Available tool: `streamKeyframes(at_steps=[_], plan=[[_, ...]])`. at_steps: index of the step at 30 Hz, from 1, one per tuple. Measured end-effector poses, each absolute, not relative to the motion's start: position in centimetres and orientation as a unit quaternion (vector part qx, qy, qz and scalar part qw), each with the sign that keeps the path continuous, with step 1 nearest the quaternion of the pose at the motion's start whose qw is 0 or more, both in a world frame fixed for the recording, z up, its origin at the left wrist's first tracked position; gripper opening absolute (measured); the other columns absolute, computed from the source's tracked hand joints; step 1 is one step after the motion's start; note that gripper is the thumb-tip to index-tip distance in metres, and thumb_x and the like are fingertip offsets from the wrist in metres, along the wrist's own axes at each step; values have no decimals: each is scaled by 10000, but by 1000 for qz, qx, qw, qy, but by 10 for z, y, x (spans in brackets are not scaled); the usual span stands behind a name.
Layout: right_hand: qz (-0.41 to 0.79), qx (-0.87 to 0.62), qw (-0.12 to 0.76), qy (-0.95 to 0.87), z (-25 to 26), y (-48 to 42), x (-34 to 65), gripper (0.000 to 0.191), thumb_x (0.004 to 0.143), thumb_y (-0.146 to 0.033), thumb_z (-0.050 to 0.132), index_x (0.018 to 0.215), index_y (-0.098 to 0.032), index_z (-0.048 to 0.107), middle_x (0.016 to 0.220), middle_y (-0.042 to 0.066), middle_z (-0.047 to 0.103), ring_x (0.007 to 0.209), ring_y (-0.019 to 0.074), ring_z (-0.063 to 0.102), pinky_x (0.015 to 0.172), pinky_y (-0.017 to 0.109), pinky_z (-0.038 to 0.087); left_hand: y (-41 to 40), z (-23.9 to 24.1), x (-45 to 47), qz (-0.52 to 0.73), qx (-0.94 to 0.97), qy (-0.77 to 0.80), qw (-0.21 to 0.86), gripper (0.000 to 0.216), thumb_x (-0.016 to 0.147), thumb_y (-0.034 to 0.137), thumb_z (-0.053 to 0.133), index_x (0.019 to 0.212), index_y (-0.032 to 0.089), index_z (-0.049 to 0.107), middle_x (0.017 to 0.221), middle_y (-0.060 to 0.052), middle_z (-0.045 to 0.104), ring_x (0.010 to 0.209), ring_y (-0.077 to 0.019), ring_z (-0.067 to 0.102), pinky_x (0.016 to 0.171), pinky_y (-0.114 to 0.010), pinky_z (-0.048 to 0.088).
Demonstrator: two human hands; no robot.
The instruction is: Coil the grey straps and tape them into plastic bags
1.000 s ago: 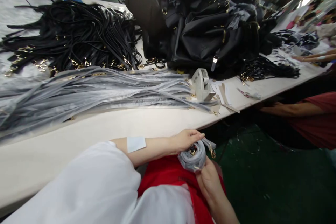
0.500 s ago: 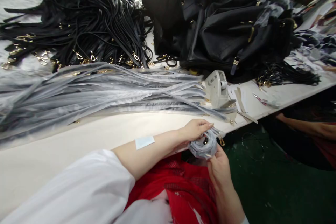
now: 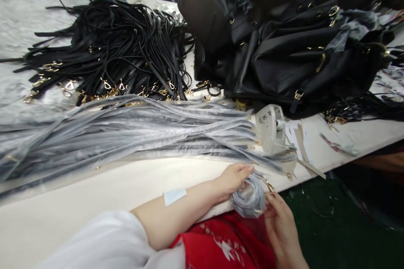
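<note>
A strap wound into a round coil (image 3: 249, 197), wrapped in cloudy plastic, is held over the table's front edge. My left hand (image 3: 234, 180) is closed on the coil's upper left side, thumb along the top. At the coil's right edge, my right hand (image 3: 280, 218) has its fingertips pinched together, just below a gold snap hook (image 3: 270, 186) on the strap's loose end. Whether those fingertips touch the hook or only the coil's edge is partly hidden. Behind my hands lie several long plastic-sleeved straps (image 3: 132, 132), side by side.
A white tape dispenser (image 3: 269, 130) stands past the sleeved straps. Bare black straps (image 3: 126, 46) with gold hooks are heaped at the back left, black bags (image 3: 303, 59) at the back right. Scissors (image 3: 336, 145) lie on the white table (image 3: 132, 180), right. Another person's arm (image 3: 383, 162) is dimly visible.
My right hand has moved from under the coil to its right side, close to the gold hook. My left hand still grips the coil. The camera view has shifted.
</note>
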State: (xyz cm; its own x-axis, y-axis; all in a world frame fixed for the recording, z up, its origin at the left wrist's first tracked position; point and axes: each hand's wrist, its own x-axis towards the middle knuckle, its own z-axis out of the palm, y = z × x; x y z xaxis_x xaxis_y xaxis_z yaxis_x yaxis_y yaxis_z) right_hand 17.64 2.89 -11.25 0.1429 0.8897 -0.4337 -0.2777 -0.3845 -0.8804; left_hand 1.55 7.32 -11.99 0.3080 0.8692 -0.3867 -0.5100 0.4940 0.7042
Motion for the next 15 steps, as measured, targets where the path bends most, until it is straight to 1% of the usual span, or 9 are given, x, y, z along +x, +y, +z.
streamKeyframes(at_steps=[1, 2, 3, 4, 6, 8, 11, 13, 15], plan=[[588, -584, 492, -268, -112, 30, 182, 129, 687, -250, 845, 738, -226, 729, 624, -42, 702, 507, 98, 592, 487, 178, 497, 73, -120, 16, 446, 235, 384, 774, 604, 680, 723, 676, 816, 135, 657, 560, 40, 537, 411, -61, 324, 437, -225, 221], [583, -587, 492, -271, -111, 31, 186, 139, 682, -236, 852, 736, -224, 725, 595, -52, 686, 481, 87, 570, 474, 167, 483, 73, -120, 17, 445, 237, 385, 773, 606, 677, 719, 682, 823, 132, 659, 576, 34, 555, 422, -62, 339, 444, -223, 227], [584, -588, 490, -272, -110, 32, 188, 154, 679, -235, 857, 767, -221, 732, 622, -46, 701, 496, 92, 584, 492, 173, 495, 72, -120, 17, 445, 239, 386, 772, 608, 672, 715, 690, 828, 128, 661, 592, 26, 574, 437, -65, 359, 453, -221, 238], [592, -583, 483, -277, -108, 34, 187, 184, 686, -254, 856, 826, -217, 743, 704, -22, 738, 554, 114, 625, 543, 198, 528, 72, -121, 18, 444, 242, 387, 771, 609, 666, 709, 701, 832, 124, 663, 610, 18, 594, 453, -68, 379, 464, -219, 252], [622, -562, 459, -293, -106, 37, 180, 289, 699, -317, 847, 948, -207, 751, 924, 43, 777, 744, 193, 701, 700, 297, 580, 70, -121, 18, 444, 249, 391, 767, 607, 661, 700, 713, 836, 121, 662, 630, 12, 615, 473, -71, 396, 482, -215, 273], [646, -540, 441, -311, -106, 40, 172, 334, 700, -375, 837, 977, -210, 752, 1055, 73, 767, 935, 261, 706, 856, 394, 564, 70, -122, 18, 445, 258, 394, 761, 597, 684, 698, 697, 837, 122, 656, 606, 27, 591, 460, -64, 371, 476, -211, 266], [652, -532, 427, -331, -110, 43, 168, 315, 677, -370, 855, 935, -215, 762, 1065, 67, 771, 1099, 288, 660, 982, 429, 505, 70, -124, 17, 448, 278, 399, 750, 579, 742, 685, 649, 852, 117, 659, 586, 37, 560, 456, -63, 367, 476, -208, 285], [656, -534, 413, -339, -115, 42, 169, 329, 650, -336, 878, 930, -203, 769, 1044, 71, 778, 1141, 294, 639, 1004, 423, 495, 71, -126, 18, 451, 298, 405, 737, 555, 786, 657, 619, 863, 109, 669, 618, 16, 589, 497, -79, 432, 516, -213, 347], [664, -533, 402, -337, -119, 39, 172, 354, 641, -350, 885, 936, -190, 771, 1025, 82, 781, 1135, 300, 644, 990, 421, 510, 70, -126, 20, 455, 324, 418, 717, 504, 831, 601, 596, 874, 106, 680, 677, -9, 631, 573, -104, 507, 582, -225, 405]])
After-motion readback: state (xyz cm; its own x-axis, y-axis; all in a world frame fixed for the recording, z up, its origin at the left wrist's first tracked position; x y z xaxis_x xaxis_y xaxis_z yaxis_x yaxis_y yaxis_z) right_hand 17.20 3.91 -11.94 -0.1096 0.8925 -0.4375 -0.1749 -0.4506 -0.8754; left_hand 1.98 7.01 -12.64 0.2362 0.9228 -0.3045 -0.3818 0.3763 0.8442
